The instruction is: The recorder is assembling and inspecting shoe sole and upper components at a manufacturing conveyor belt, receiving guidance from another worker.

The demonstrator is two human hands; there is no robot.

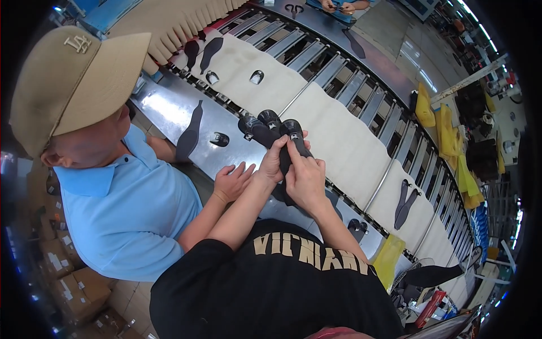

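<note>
Black sleeve (248,248), nearest; beyond it, left hand (275,161) and right hand (305,178), fingers closed on a black shoe insole (293,148) held above the steel bench (169,110) beside the cream conveyor belt (339,135): probably light, flexible, best gripped mid-length.

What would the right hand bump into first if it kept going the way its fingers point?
Probably the dark shoe parts the right hand already grips. Beyond them lies the cream conveyor belt, though depth is hard to judge.
</note>
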